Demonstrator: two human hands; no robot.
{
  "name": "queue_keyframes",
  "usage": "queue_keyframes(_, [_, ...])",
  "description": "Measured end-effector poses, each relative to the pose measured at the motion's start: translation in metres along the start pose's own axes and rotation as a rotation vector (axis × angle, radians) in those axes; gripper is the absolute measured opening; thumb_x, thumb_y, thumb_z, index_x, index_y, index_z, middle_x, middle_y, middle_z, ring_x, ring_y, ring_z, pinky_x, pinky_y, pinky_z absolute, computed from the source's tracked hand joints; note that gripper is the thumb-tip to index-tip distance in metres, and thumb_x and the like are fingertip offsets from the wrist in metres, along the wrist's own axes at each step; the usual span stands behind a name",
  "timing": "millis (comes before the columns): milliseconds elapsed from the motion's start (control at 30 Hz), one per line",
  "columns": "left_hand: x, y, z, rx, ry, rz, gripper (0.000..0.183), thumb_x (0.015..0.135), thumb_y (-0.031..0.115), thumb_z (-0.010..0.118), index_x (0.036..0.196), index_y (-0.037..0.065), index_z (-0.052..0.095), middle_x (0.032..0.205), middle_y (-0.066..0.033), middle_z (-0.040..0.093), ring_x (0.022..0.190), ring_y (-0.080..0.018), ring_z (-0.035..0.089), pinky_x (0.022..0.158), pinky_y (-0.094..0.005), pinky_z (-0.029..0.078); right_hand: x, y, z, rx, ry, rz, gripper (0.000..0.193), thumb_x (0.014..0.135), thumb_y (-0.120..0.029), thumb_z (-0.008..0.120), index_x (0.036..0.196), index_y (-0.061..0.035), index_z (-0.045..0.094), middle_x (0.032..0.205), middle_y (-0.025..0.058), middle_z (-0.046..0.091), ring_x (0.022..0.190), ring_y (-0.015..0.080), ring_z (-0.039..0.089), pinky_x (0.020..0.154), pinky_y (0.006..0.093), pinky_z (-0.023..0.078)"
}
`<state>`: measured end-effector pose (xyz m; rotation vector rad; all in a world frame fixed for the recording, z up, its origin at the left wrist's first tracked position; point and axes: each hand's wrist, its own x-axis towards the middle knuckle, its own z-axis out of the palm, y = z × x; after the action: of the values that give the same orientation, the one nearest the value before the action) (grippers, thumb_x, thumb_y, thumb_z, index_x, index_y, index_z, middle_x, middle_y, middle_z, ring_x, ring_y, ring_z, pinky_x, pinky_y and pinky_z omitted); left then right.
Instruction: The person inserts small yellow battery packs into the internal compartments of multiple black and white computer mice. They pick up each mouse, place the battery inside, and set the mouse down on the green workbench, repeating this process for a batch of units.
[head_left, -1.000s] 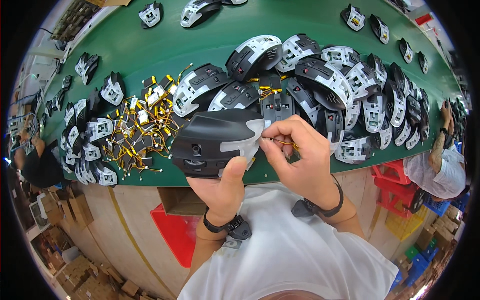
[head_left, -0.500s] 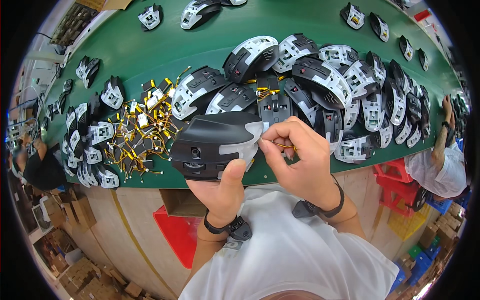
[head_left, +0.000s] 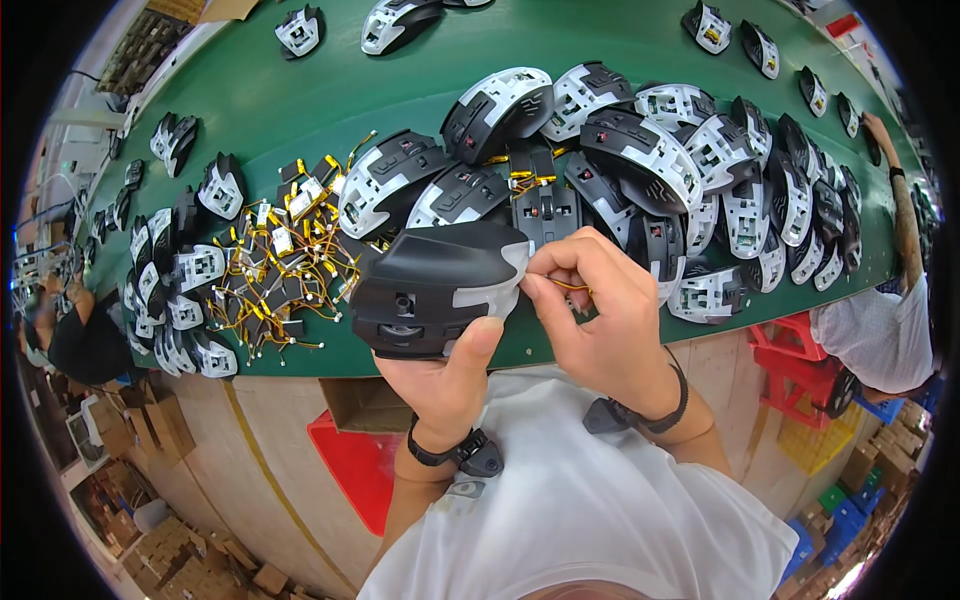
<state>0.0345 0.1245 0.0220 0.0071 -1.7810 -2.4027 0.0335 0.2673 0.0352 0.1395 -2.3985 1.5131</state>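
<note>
My left hand (head_left: 450, 375) grips a dark grey computer-mouse shell (head_left: 432, 285) from below, thumb up on its near side, at the near edge of the green table (head_left: 300, 70). A pale grey panel shows on the shell's right end. My right hand (head_left: 600, 310) is pinched at that right end, thumb and forefinger closed on a thin yellow wire (head_left: 572, 286). Both wrists wear black straps.
A pile of small black parts with yellow wires (head_left: 285, 265) lies left of the shell. Several black-and-white mouse shells (head_left: 640, 150) crowd the table behind and to the right; more line the left rim (head_left: 175, 290). Another person's arm (head_left: 905, 220) rests at the right. Red crates (head_left: 800, 350) stand below.
The shell and both hands have barely shifted; my right fingers stay pinched at the shell's right end.
</note>
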Motion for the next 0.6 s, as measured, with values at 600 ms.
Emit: queue_keyframes(600, [-0.002,0.001,-0.002,-0.019,0.000,-0.007,0.071,0.081,0.029,0.078,0.132,-0.003,0.041,0.124,-0.0118,0.054,0.112,-0.0223,0.054,0.096,-0.0370,0.045,0.005,0.002,-0.011,0.524,-0.358,0.397,0.022,0.094,-0.005,0.053,0.112,0.0070,0.054,0.083,0.0100,0.068,0.065,0.0134,0.065,0.062,0.0267,0.051])
